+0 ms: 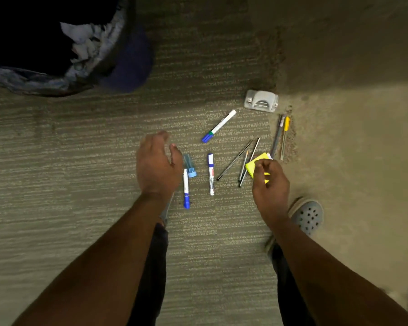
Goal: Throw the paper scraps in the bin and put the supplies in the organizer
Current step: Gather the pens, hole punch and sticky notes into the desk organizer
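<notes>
Your right hand point(270, 182) at approx 4 o'clock from centre is pinched shut on a pad of yellow sticky notes point(254, 166), thumb and fingertips gripping the square, flat, papery stack; whether the pad is lifted off the carpet can't be told. Your left hand point(157, 165) is near centre, palm down, fingers loosely spread and curved, holding nothing, w/ the thumb just beside a small translucent blue tube point(189, 165).

The floor is ribbed grey-green carpet point(80, 142), low loop texture in horizontal lines; a smoother tan floor point(351, 149) sits at 3 o'clock. The bin point(45, 78) is at 10 o'clock, round, lined w/ a shiny dark plastic bag, crumpled white paper scraps point(85, 41) inside.

Supplies lie scattered on the carpet: a white marker w/ blue cap point(186, 189) just right of your left wrist, a 2nd marker point(211, 174) upright-lying at 6 o'clock of centre, a 3rd marker point(219, 125) angled at 1 o'clock. Thin dark pencils point(242, 161) fan out just left of the sticky pad. A grey pen and a yellow-capped pen point(285, 135) lie along the carpet edge. A grey metal hole punch point(260, 101) sits at 1 o'clock. A grey perforated clog point(307, 216) is at 4 o'clock.
</notes>
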`<action>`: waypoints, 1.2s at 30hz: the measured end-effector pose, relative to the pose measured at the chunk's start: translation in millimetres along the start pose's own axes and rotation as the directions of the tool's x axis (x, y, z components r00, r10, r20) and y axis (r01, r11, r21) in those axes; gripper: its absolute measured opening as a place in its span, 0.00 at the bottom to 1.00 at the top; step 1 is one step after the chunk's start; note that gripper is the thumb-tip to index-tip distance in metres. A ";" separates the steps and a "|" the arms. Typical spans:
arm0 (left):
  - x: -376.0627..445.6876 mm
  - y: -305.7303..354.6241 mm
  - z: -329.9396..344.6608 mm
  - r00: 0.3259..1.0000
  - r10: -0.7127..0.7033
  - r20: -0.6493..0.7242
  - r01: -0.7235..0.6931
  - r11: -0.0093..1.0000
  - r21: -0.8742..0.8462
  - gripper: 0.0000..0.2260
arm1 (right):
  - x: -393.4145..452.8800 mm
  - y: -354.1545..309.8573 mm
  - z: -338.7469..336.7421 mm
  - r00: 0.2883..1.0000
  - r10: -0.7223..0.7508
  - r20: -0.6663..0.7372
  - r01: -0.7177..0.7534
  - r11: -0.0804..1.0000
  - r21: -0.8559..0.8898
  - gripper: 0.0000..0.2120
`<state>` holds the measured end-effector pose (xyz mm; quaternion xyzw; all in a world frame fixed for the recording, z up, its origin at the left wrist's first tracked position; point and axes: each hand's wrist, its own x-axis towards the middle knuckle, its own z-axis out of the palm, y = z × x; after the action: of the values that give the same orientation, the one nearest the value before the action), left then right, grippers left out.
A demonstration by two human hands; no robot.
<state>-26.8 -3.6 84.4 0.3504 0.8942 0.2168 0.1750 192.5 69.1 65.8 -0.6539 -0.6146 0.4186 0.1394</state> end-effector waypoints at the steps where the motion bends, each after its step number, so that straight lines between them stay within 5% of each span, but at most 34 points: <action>1: -13.1 0.2 11.8 0.989 -0.100 0.107 0.103 0.994 -0.021 0.08 | -2.0 12.3 0.2 0.999 0.049 0.006 -0.049 0.999 -0.014 0.06; 6: -51.9 -11.7 64.2 0.860 -0.295 0.416 0.251 0.955 0.157 0.09 | 1.6 62.8 12.2 0.965 0.213 0.156 -0.175 0.959 -0.224 0.07; 9: -58.0 -24.3 85.6 0.833 -0.357 0.423 0.275 0.930 0.245 0.10 | -1.4 75.7 27.3 0.928 0.158 0.337 -0.054 0.953 -0.299 0.16; 13: -59.2 -44.8 104.0 0.774 -0.460 0.435 0.319 0.877 0.360 0.11 | -5.0 85.3 53.3 0.833 0.111 0.542 0.130 0.914 -0.386 0.09; 19: -64.3 -68.3 123.7 0.682 -0.569 0.458 0.382 0.813 0.440 0.17 | 3.0 81.5 105.1 0.912 0.137 0.386 0.091 0.851 -0.517 0.08; 24: -62.8 -83.6 136.8 0.717 -0.554 0.423 0.419 0.828 0.373 0.13 | 8.4 69.5 143.0 0.940 0.137 0.312 0.065 0.827 -0.558 0.13; 29: -71.4 -85.3 128.7 0.767 -0.600 0.227 0.531 0.793 0.300 0.10 | 16.0 61.2 154.6 0.945 0.157 0.286 0.034 0.824 -0.565 0.13; 32: -79.1 -78.9 114.2 0.836 -0.539 0.102 0.523 0.840 0.148 0.10 | 20.1 49.6 150.5 0.976 0.022 0.218 0.079 0.894 -0.441 0.15; 36: -75.6 -62.6 93.5 0.840 -0.541 0.035 0.542 0.837 -0.080 0.16 | 44.6 30.8 137.0 0.970 -0.029 0.240 0.076 0.979 -0.188 0.08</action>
<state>34.6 -73.3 -14.4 0.0768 0.9455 0.1950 0.2491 110.4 58.3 -56.1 -0.5933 -0.6823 0.4271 0.0113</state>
